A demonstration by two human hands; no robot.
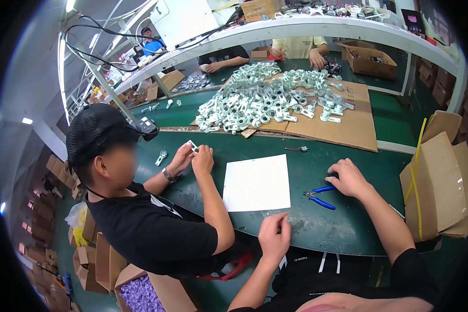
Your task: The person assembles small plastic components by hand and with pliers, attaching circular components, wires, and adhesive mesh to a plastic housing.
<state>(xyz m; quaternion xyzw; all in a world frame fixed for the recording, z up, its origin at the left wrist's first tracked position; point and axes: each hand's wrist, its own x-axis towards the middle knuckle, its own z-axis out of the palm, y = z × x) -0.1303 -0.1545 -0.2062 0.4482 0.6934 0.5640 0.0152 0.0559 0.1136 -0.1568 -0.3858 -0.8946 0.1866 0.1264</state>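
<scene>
My left hand is loosely closed at the table's front edge, below a white sheet, and nothing shows in its fingers. Farther right, my right hand rests over the green table, its fingers curled around a small black object that they mostly cover. Just below those fingers lie wire cutters with blue handles, jaws pointing left. Beyond the sheet sits a small connector with short dark-red wires.
At my left, a co-worker in a black cap holds a pale part in both hands; a similar part lies nearby. Pale-green plastic parts are heaped on flattened cardboard. An open carton stands at right.
</scene>
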